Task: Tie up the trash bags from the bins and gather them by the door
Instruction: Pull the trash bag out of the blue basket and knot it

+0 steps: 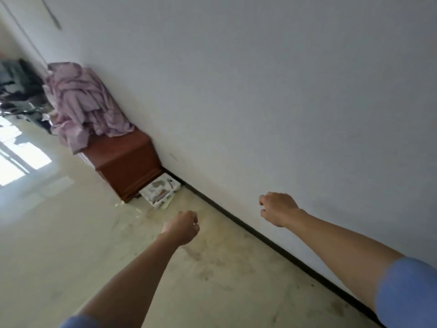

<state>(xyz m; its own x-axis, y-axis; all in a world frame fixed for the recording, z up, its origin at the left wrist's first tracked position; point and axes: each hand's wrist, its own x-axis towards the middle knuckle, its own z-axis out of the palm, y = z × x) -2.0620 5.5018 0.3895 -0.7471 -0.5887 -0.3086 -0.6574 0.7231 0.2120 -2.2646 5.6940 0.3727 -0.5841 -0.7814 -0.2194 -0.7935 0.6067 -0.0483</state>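
Left hand (182, 227): loose fist, holding nothing, out over the pale floor (71, 233).
Right hand (277, 208): fingers curled, empty, before the white wall (283, 91).
Trash bags: none in view.
Ahead: reddish-brown wooden cabinet (127, 162), pink crumpled cloth (82, 102) on top.

Looked like a home, a lived-in room. Plain white wall (260, 79) met a pale glossy floor (71, 245) along a dark baseboard (272, 245). A reddish-brown wooden cabinet (125, 162) stood against the wall with rumpled lilac bedding (80, 102) heaped on top (unfolded). A white tray of small items (160, 190) sat on the floor beside it. Blurred household clutter (19, 91) at far left.
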